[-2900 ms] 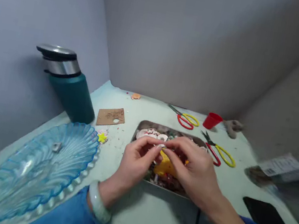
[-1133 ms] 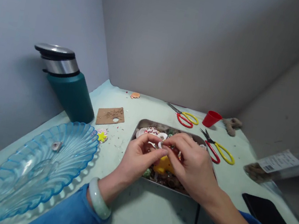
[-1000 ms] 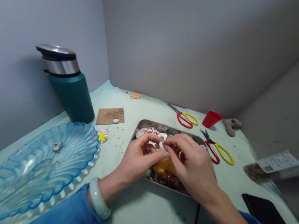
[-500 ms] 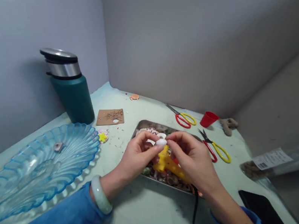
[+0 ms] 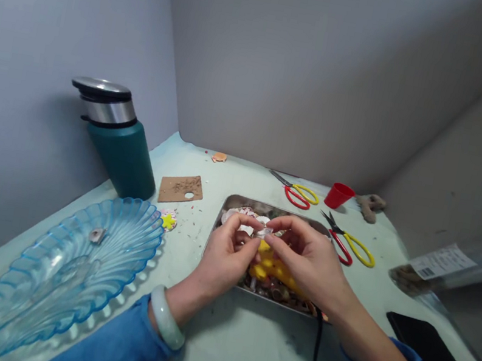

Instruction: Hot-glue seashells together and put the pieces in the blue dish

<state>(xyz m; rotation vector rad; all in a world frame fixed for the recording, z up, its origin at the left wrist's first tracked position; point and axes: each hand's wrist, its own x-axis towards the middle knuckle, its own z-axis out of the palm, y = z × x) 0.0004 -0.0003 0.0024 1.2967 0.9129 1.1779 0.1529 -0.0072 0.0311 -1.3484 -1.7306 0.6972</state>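
Between my two hands is a small white shell-like piece (image 5: 263,233), its exact kind too small to make out. My left hand (image 5: 228,255) pinches it from the left with thumb and forefinger. From the right, the fingertips of my right hand (image 5: 309,256) close on it too. Below the hands lies a yellow glue gun (image 5: 270,265), partly covered, its black cord (image 5: 315,356) running toward me. It rests on a metal tray (image 5: 260,201) filled with shells and small bits. White pieces (image 5: 248,214) show at the tray's back left.
On the left are a blue scalloped dish (image 5: 24,286) and a teal bottle (image 5: 124,158). A brown card (image 5: 175,189) lies behind. Two scissors (image 5: 298,196), (image 5: 350,243), a red cup (image 5: 339,196), a plastic container (image 5: 443,267) and a black flat object (image 5: 422,340) sit right.
The white piece has turned between my fingertips and now looks thinner and more see-through. Both hands stay above the tray; the whole view has shifted slightly.
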